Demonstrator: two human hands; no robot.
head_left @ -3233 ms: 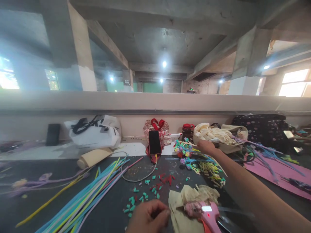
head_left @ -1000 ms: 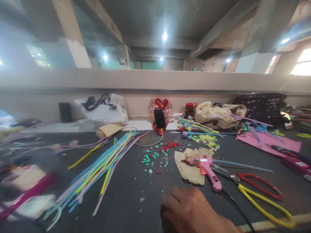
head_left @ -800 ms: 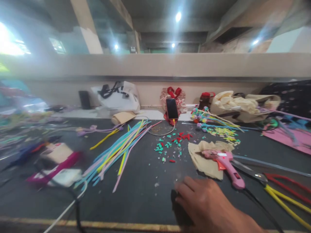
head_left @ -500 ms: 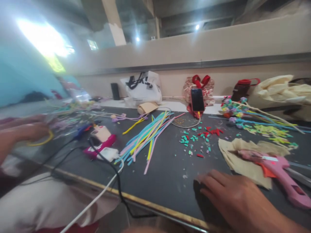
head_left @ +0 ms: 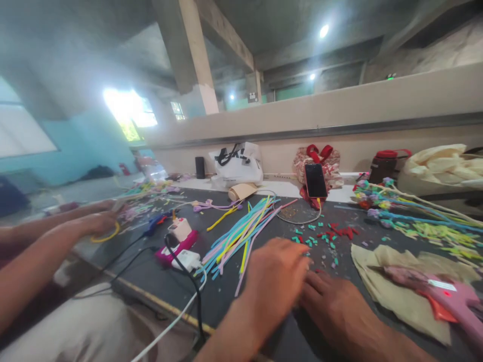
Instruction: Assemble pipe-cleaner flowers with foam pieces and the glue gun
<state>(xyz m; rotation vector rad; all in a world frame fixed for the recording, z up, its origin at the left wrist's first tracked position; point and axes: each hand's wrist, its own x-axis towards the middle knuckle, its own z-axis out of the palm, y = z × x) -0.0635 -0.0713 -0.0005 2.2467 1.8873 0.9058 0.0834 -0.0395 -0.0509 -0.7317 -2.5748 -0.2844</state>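
Observation:
My left hand [head_left: 277, 271] reaches in over the dark table with its fingers bent together. Its fingertips meet those of my right hand [head_left: 339, 306], which rests low near the tabletop, fingers also curled in. Whatever lies between the fingertips is hidden. Just beyond both hands are scattered small green pieces [head_left: 312, 228] and red pieces [head_left: 342, 232]. To the left of my left hand lies a bundle of blue, pink and yellow fuzzy stems [head_left: 237, 234]. A pink glue gun [head_left: 449, 296] sits right of my right hand on a crumpled tan cloth [head_left: 400, 306].
A power strip [head_left: 177, 249] with plugs and cables crosses the left side near the table edge. A co-worker's arms [head_left: 75, 229] are at the far left. A phone [head_left: 315, 181] stands upright at the back, with a white bag [head_left: 241, 168] to its left.
My left hand has come in from below and joined my right hand. The camera has tilted up and turned left, so the table things sit lower and further right.

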